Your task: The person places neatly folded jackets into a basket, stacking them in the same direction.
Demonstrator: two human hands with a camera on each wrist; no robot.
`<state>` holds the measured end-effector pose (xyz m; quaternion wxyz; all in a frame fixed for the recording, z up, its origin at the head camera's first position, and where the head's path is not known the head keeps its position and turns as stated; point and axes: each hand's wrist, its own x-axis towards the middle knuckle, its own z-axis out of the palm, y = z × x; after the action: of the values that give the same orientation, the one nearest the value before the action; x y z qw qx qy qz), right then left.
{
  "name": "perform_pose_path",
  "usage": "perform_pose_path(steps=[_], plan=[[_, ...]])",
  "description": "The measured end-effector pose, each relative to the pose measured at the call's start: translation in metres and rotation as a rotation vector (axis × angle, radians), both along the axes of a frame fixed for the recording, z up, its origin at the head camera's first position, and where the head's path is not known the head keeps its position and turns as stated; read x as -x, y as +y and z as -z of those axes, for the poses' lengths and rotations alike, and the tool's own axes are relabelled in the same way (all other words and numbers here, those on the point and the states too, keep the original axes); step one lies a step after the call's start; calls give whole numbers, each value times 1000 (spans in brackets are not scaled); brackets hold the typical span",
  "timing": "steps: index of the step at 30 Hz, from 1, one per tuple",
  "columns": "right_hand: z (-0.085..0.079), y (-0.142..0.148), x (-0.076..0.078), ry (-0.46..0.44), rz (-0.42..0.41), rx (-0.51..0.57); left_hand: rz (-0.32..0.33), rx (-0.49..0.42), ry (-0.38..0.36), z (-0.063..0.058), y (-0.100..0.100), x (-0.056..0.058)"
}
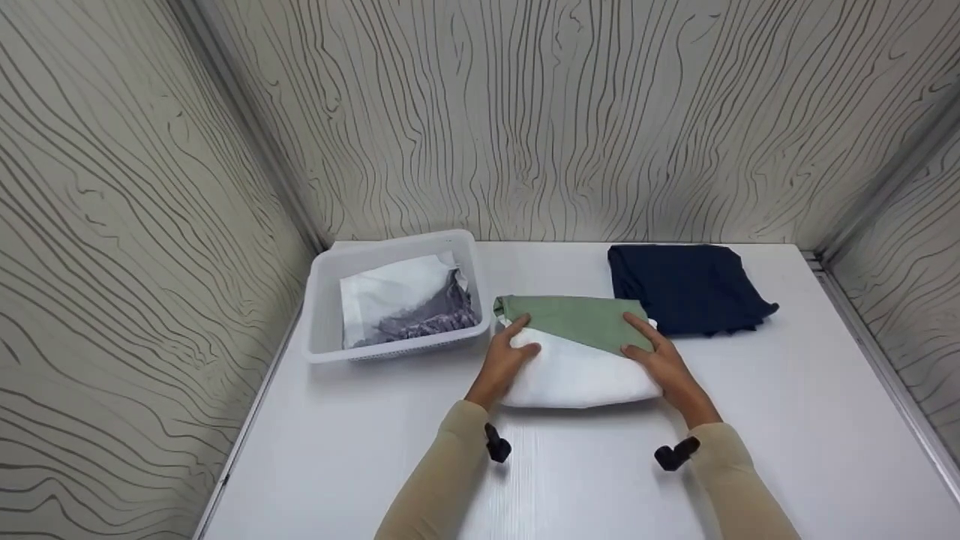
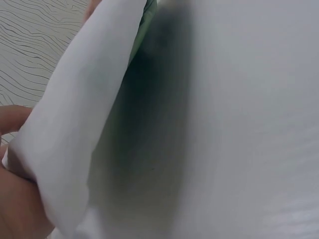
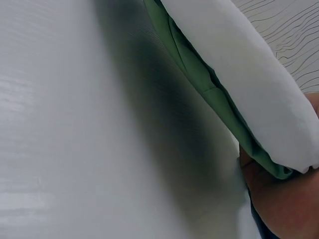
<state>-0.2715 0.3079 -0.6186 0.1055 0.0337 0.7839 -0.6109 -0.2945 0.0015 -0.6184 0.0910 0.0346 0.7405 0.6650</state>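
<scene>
Between the two hands is a folded green-and-white garment [image 1: 581, 371], green across its far part and white toward the person. My left hand [image 1: 504, 366] grips its left side, thumb on top and the other fingers partly hidden. The right hand [image 1: 670, 369] holds the opposite side the same way. Both wrist views show the cloth raised over the table, with a dark shadow below it. A green layer [image 3: 212, 94] shows under the white fabric in the right wrist view.
A white plastic basket [image 1: 319, 300] stands at the back left, with a folded white-and-purple cloth [image 1: 405, 300] inside. At the back right lies a folded navy cloth [image 1: 686, 289], close behind the right hand. Patterned walls [image 1: 525, 120] border the white table [image 1: 330, 450].
</scene>
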Motion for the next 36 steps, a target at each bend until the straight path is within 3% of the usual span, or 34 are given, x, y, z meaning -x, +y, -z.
perform_pose_path(steps=[9,27,36], plan=[[-8,4,0,9,9,-11,22,-47,-2,-8,1,0],[-45,4,11,56,17,-35,15,-44,38,-43,-2,10],[-59,0,15,133,0,-6,-1,-72,69,-54,-8,16]])
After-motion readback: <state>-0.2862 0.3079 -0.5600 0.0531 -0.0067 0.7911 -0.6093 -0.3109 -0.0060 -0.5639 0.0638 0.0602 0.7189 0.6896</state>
